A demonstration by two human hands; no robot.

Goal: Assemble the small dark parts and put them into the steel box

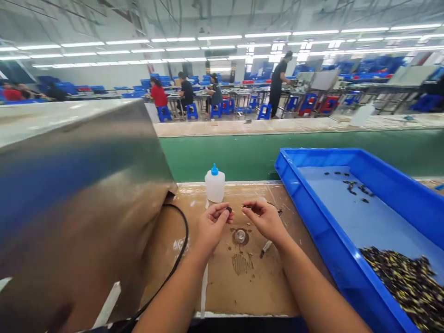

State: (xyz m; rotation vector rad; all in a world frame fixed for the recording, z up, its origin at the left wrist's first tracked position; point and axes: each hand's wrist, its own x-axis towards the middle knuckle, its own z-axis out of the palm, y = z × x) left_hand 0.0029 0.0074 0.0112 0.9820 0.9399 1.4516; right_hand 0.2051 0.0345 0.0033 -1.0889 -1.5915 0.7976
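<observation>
My left hand [215,225] is closed in a pinch on a small dark round piece [229,209], held above the brown work surface [222,291]. Just to its right, my right hand [262,219] pinches a tiny dark and gold part [247,206], mostly hidden by the fingers. The two hands are close but apart. Below them a small clear round dish [240,236] sits in a wet-looking stain. A short tool with a pale handle and dark tip [265,249] lies near my right wrist. Behind my left hand stands a white squeeze bottle [215,185] with a blue cap.
At right, a large blue tray [312,203] holds a heap of small black and yellow parts [405,280] and several scattered ones. A metal housing [79,208] walls the left side, with a black cable [185,231] beside it. Several people are in the background.
</observation>
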